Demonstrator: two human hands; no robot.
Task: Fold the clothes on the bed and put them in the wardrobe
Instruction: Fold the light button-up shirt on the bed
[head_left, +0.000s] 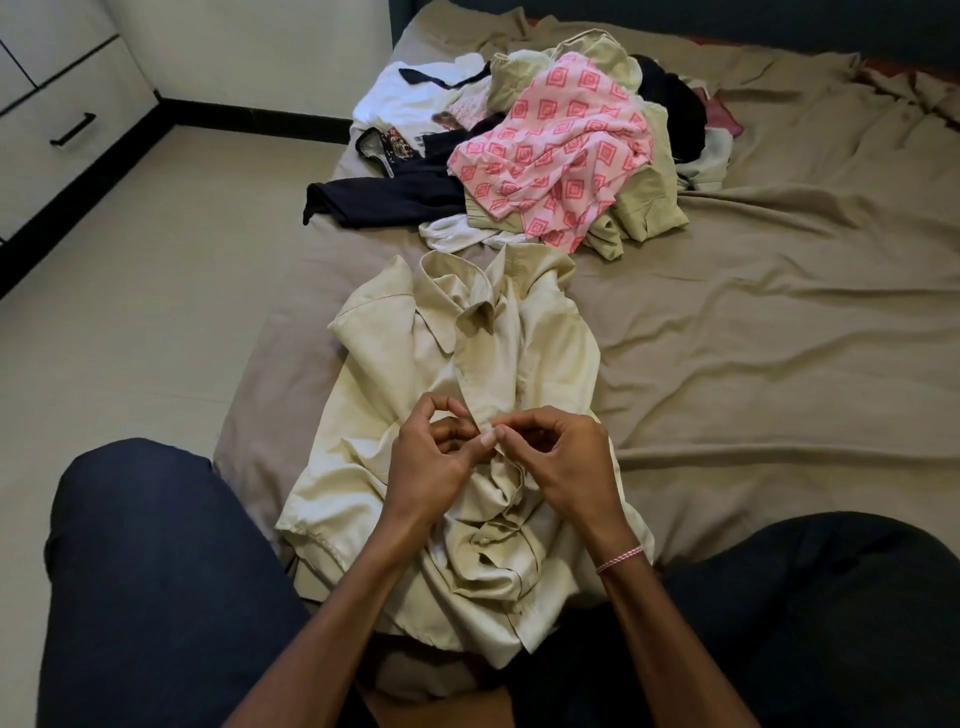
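A cream collared shirt (431, 374) lies face up on the bed in front of me, collar pointing away, lower part bunched between my knees. My left hand (434, 457) and my right hand (556, 457) meet at the shirt's front placket, each pinching the fabric edge at the middle of the shirt. Beyond the shirt sits a loose pile of clothes: a pink patterned garment (561, 150) on top, pale green pieces (644, 208), a dark navy garment (384, 200) and a white one (415, 93).
The bed (779, 312) has a wrinkled tan sheet, open to the right of the shirt. Tiled floor (156, 312) lies to the left. A white drawer unit with a black handle (72, 130) stands at the far left. My knees in dark trousers frame the shirt.
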